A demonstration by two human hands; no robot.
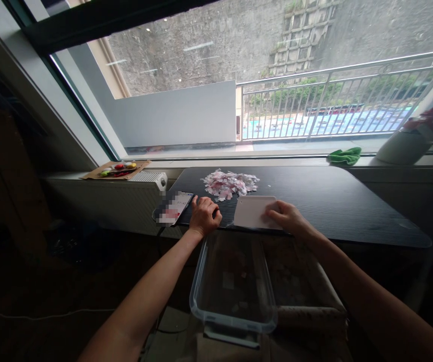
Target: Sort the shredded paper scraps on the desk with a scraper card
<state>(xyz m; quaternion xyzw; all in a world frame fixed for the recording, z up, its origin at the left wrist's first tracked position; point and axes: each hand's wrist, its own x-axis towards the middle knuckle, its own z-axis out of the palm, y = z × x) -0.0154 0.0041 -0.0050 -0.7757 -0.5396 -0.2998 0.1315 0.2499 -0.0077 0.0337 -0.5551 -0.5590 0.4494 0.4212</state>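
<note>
While the right hand (289, 218) grips a white panel (252, 212) by its right side at the near edge of the bench (333, 201), the left hand (204, 215) lies loosely curled at nine o'clock, contents unclear. Phone (178, 207): beside it, nine o'clock. Paper scraps (229, 184): heaped, eleven o'clock of the panel. Clear container (235, 321): six o'clock, few pale pieces (228, 280) inside. Cardboard (95, 174) bearing coloured items (120, 167): far ten o'clock.

My bare left forearm (163, 281) and right forearm (367, 281) stretched forward and angled inward, my left hand (204, 216) palm down with fingers loosely curled, my right hand (288, 218) closed in a pinch, thumb on top, hands apart.
</note>
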